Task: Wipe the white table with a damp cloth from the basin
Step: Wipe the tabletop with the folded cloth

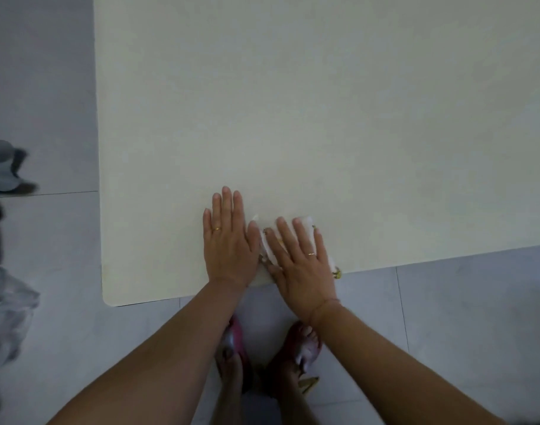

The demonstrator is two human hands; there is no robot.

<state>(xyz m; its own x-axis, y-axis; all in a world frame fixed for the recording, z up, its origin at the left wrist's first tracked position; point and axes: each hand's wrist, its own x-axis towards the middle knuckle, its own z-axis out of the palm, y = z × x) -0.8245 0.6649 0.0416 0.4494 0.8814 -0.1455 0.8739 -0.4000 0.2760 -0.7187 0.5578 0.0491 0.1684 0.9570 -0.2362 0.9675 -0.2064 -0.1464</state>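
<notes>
The white table [293,102] fills most of the view, with its near edge running across the lower middle. A white cloth [305,223] with small green and yellow marks lies flat on the table close to that near edge. My right hand [302,265] presses down on the cloth with straight, spread fingers and hides most of it. My left hand [229,240] lies flat on the table just left of the cloth, fingers straight and together, its thumb side touching the cloth's left edge. No basin is in view.
Grey floor tiles [41,87] surround the table on the left and in front. A crumpled clear plastic bag [8,314] and a grey object [1,167] sit at the left edge. My feet in red sandals [305,345] stand below the table's near edge.
</notes>
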